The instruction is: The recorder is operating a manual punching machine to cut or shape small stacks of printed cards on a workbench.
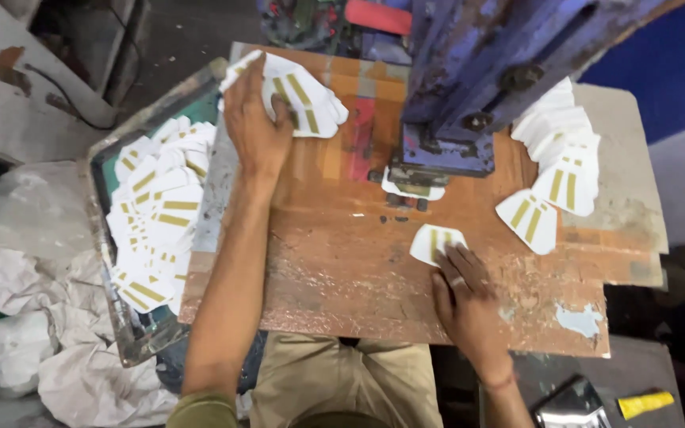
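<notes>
**Two hands among the white cut pieces at the blue press**

Before the blue press (469, 87), on the worn wooden worktop (342, 261), a person works with both hands among white fan-shaped pieces striped in dull gold. Left of the press, the left hand (257, 127) lies palm down on a loose stack of white pieces (307, 99), fingers curled over its edge and gripping it — the stack sits at the far left corner of the worktop, well apart from the press foot. Nearer the person and just to the right of the press foot, the right hand (463, 295) rests flat on the wood with fingers spread, closed on nothing; its fingertips touch the near edge of a single white piece (434, 242), and a ring shows on one finger.

Under the press foot, a scrap of white piece (410, 190) pokes out. Right of the press, a fanned row of finished pieces (560, 158) runs along the worktop, its nearest one lying a little apart from the rest. Left of the press, beyond the worktop's edge, a metal tray (132, 337) holds a heap of the same striped pieces (156, 222) — piled loosely, overlapping every way. Further left still, crumpled white sacks (33, 317) lie on the floor. Down at the lower right, away from the press, a small yellow object (645, 404) lies beside something shiny; I cannot tell what either is.
</notes>
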